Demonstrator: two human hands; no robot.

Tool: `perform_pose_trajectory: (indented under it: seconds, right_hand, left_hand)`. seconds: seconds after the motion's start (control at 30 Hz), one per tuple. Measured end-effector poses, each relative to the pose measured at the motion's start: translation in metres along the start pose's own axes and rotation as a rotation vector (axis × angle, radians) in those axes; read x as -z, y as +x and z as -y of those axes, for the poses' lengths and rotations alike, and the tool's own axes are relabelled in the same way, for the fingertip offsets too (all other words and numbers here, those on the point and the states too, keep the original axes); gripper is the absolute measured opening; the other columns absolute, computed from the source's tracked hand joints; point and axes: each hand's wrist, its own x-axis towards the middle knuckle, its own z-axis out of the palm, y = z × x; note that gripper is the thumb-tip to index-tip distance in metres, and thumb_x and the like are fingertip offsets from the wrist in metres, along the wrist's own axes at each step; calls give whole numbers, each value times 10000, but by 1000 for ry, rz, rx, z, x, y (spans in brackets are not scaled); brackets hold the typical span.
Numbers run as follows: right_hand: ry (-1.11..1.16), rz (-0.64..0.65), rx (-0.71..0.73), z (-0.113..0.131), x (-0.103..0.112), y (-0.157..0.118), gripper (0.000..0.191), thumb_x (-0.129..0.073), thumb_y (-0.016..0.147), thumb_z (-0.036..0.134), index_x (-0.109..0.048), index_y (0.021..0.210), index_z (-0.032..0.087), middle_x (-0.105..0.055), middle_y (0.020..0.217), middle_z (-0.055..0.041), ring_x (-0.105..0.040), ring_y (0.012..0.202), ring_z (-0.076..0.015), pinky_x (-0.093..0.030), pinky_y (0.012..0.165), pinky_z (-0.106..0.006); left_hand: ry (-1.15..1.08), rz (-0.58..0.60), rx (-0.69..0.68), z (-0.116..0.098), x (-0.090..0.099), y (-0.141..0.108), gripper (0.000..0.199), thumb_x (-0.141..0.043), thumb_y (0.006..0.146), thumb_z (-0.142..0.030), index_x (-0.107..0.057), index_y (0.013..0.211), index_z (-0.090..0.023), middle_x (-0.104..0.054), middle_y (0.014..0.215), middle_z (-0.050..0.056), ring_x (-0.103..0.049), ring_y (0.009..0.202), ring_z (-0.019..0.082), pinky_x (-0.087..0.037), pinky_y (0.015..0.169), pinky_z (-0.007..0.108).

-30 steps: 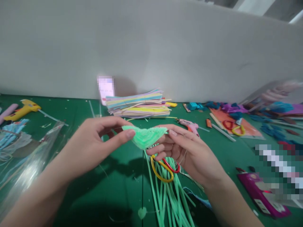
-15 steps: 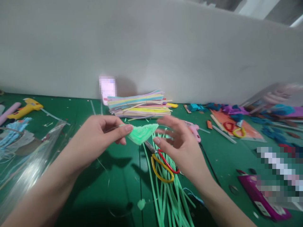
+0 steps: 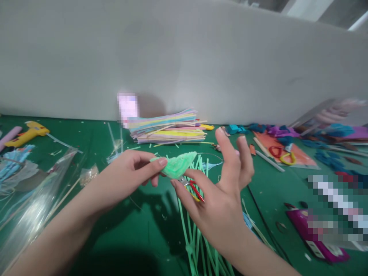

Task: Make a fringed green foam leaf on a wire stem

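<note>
My left hand (image 3: 138, 168) is closed, pinching the left end of a fuzzy light-green chenille-stem piece (image 3: 182, 163), shaped like a rounded fan and raised above the table. My right hand (image 3: 221, 191) is at its lower right edge, with thumb and index finger apart and the other fingers spread upward. The index fingertip seems to touch the piece. Beneath lie scissors (image 3: 196, 191) with red and yellow handles, partly hidden by my right hand, on loose green chenille stems (image 3: 198, 241). A thin wire loop (image 3: 220, 155) shows behind my right hand.
Bundled pastel chenille stems (image 3: 169, 128) lie by the wall beside an upright phone (image 3: 128, 109). At left are a yellow glue gun (image 3: 31, 133) and clear plastic wrapping (image 3: 43, 203). More scissors (image 3: 287, 158) and a purple packet (image 3: 316, 234) lie at right.
My right hand has moved down and left toward the green piece's lower edge, its upper fingers now raised, and it covers more of the scissors. The green piece has shifted slightly right.
</note>
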Motion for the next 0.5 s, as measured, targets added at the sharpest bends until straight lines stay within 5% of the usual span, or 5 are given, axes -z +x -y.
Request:
perform_pose_trajectory:
  seconds: [0.23, 0.5]
  right_hand:
    - [126, 38, -39, -2, 0, 0, 127, -673, 865, 296, -707, 769, 220, -211, 1585, -6, -107, 1466, -450, -189, 1118, -668]
    - [139, 3, -36, -3, -2, 0, 141, -676, 865, 308, -727, 766, 222, -284, 1560, -37, -136, 1462, -447, -186, 1113, -655]
  left_hand:
    - [-248, 92, 26, 0, -4, 4, 455, -652, 818, -485, -495, 507, -192, -479, 521, -40, -388, 533, 112, -327, 529, 223]
    - [-186, 165, 43, 1, 3, 4, 266, -673, 810, -363, -631, 610, -191, -597, 595, -44, -467, 562, 96, -377, 551, 191]
